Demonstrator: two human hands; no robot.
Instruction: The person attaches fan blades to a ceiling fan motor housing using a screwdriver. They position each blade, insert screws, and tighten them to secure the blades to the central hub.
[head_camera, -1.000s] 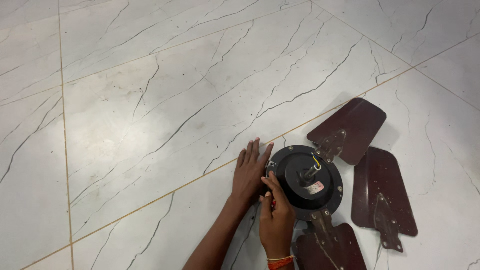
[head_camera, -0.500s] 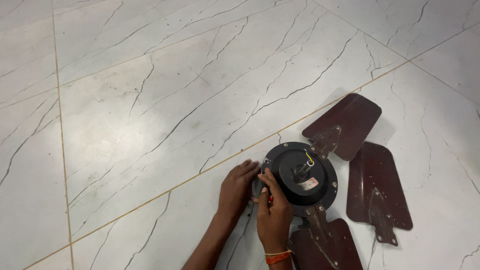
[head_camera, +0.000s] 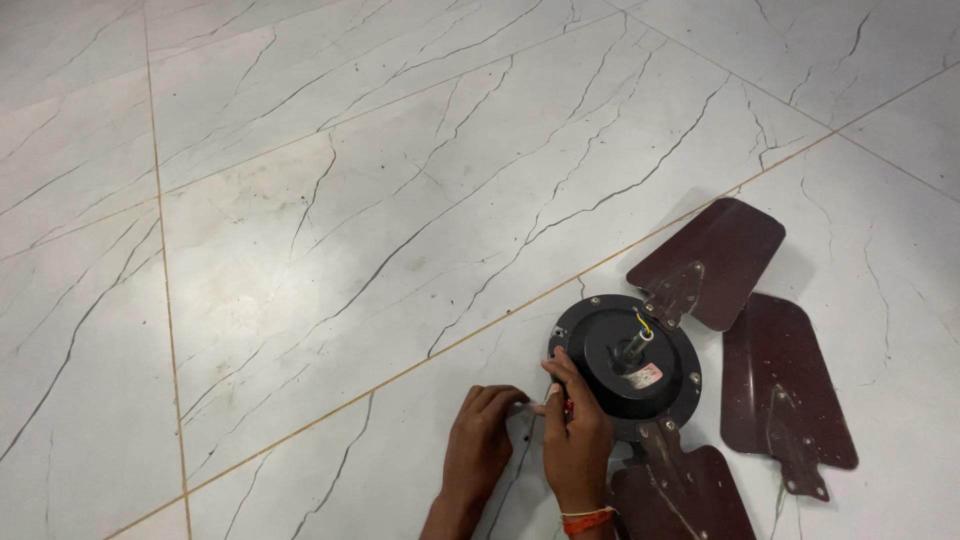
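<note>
Close together, both hands (head_camera: 530, 435) touch the fan motor's (head_camera: 628, 362) rim.

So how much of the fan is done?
One dark red blade lies loose on the floor, while two blades look attached to the black motor. Both hands, left hand and right hand, work at the motor's edge, apparently with a small tool.

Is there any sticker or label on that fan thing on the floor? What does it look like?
Sticker: on top of the round black fan motor, beside the middle shaft; small, white with some red.
No packages, signs or screens show.
</note>
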